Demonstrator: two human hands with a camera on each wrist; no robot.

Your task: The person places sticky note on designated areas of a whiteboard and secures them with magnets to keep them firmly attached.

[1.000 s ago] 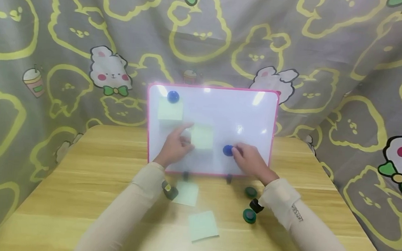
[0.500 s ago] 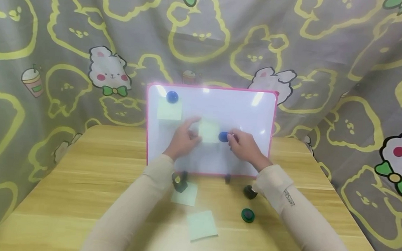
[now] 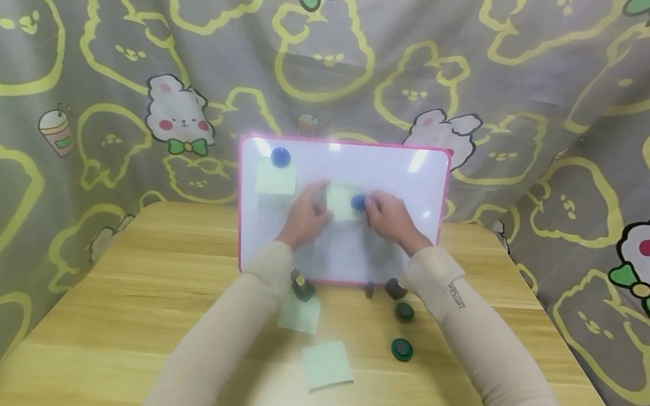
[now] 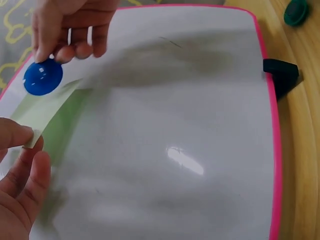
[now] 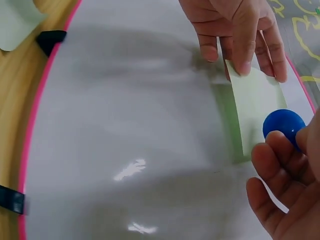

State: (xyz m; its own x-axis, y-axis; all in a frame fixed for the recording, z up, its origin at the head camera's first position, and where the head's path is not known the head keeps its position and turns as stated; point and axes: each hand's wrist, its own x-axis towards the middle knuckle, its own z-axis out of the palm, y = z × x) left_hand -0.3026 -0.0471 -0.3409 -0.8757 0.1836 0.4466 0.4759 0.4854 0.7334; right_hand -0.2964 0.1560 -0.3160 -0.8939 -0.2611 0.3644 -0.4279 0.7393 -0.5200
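A pale green sticky note (image 3: 342, 203) is held in front of the pink-framed whiteboard (image 3: 406, 171). My left hand (image 3: 307, 213) pinches its left edge between thumb and fingers; the left wrist view shows the note (image 4: 47, 107) tilted off the board, casting a green shadow. My right hand (image 3: 389, 217) grips a round blue magnet (image 3: 358, 202) at the note's right side. In the right wrist view the blue magnet (image 5: 283, 126) overlaps the note; whether it touches the paper I cannot tell. Another blue magnet (image 3: 280, 157) holds a second note (image 3: 276, 179) at the board's upper left.
On the wooden table (image 3: 145, 266) lie a sticky note (image 3: 301, 314) and a note pad (image 3: 328, 365). Two green magnets (image 3: 402, 349) rest on the right. Dark feet (image 3: 369, 289) support the board's lower edge. A patterned curtain (image 3: 330, 121) hangs behind.
Both hands have moved up the board, the left one rightward with the note. My right hand has brought the blue magnet leftward, from apart to over the note's right side.
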